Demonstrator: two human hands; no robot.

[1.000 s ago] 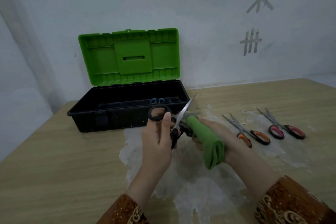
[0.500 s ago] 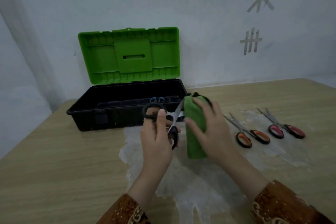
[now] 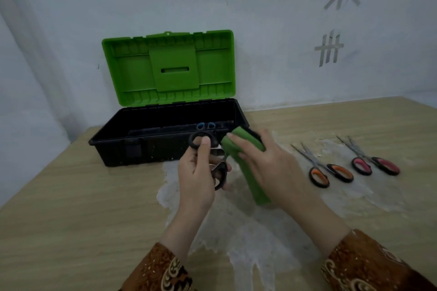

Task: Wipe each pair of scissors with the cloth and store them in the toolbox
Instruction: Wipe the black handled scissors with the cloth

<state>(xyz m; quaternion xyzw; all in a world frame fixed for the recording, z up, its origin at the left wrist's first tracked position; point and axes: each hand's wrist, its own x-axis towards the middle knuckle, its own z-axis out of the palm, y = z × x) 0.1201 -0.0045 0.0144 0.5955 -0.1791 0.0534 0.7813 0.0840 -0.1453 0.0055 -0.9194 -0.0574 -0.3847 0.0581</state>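
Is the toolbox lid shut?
No, the green lid stands open, upright behind the black toolbox, and you can see inside.

The table [image 3: 71, 208] fills the lower half of the frame and meets the wall [image 3: 260, 19] behind it. The toolbox [image 3: 146, 149] sits on the table left of centre, against the wall, its lid [image 3: 169, 68] standing open behind the tray. One pair of scissors [image 3: 206, 125] lies inside the tray, at its right end. In front of the toolbox, at frame centre, the left hand [image 3: 196, 172] holds a pair of scissors [image 3: 214, 160]; the right hand [image 3: 267, 168], just to its right, holds the cloth [image 3: 250, 179] against them. Two further pairs of scissors [image 3: 328, 170] [image 3: 373, 163] lie side by side on the table at right of centre.
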